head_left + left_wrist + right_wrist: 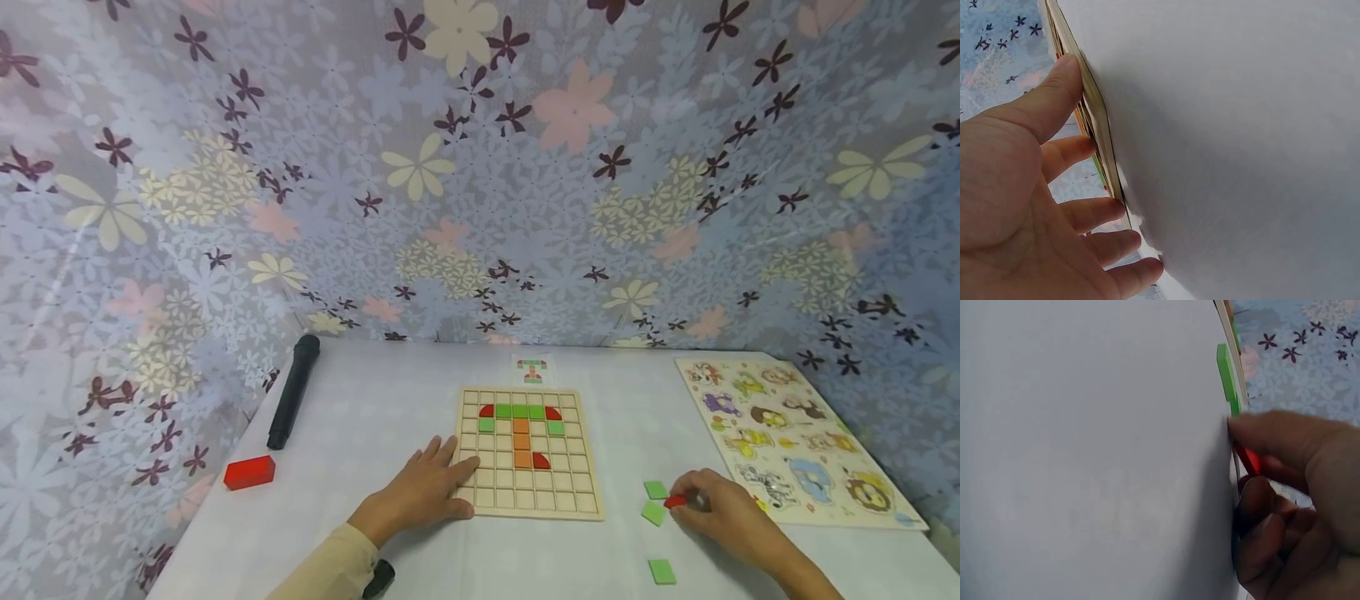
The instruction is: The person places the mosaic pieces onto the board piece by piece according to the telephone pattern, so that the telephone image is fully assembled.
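Note:
A square wooden grid board [528,515] lies mid-table, holding red, green and orange tiles in a mushroom-like T shape. One red quarter-round tile [540,461] sits right of the orange column [521,443]. My left hand [420,492] rests at the board's left edge, fingers spread; the left wrist view has its thumb [1063,94] against the rim. To the right, my right hand [727,512] pinches a red tile [675,501] between thumb and fingers. Beside that tile lie two green square tiles [654,512], with another green tile [662,572] nearer the front.
Behind the board lies a small pattern card [532,371]. An animal puzzle board [806,442] occupies the right side. At left are a black microphone-like stick [292,392] and a red block [250,472]. A black object [378,577] sits by the left sleeve.

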Demonstrator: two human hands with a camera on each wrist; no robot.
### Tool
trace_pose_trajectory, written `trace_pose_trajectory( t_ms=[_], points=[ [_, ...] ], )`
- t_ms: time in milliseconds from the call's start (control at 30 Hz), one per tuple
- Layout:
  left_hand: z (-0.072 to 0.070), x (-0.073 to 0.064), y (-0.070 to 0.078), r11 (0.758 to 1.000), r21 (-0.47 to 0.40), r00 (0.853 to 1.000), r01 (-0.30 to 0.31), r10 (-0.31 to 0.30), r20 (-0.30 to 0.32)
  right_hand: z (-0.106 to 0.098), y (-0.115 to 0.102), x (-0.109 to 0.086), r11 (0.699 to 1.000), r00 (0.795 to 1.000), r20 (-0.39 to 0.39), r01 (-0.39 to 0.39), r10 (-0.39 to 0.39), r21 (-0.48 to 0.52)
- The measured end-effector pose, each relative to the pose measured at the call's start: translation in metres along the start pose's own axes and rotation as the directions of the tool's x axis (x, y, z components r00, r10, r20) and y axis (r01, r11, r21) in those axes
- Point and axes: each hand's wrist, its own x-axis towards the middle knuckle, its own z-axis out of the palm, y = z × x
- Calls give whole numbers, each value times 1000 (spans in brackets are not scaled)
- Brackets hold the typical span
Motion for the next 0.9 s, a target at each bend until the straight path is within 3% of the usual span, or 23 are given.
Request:
trace_pose_trajectory(
  t_ms=[100, 200, 300, 400, 667, 900],
  points=[
    [-1, 0, 0, 1000, -4, 1000, 3, -3, 0, -1, -2, 2, 997, 998, -25, -52, 53, 60],
    [-1, 0, -1, 1000, -2, 1000, 1, -1, 1, -3, -4, 5, 977, 993, -21, -108, 113, 186],
    [-1, 1, -2, 1000, 3, 1000, -1, 1, 1, -6, -7, 12, 916, 986, 16, -158, 163, 369],
    [-1, 0, -3, 1000, 2, 1000, 2, -2, 3, -6, -14, 25, 844, 984, 8, -157, 178, 512],
    [-2, 1, -2, 1000, 8, 1000, 0, 0, 16, 3, -57, 62, 699, 991, -87, -5, 97, 715],
    [-2, 0, -2, 1000, 15, 1000, -4, 4, 16, 20, -100, 88, 707, 999, 22, 19, -48, 707]
  ],
)
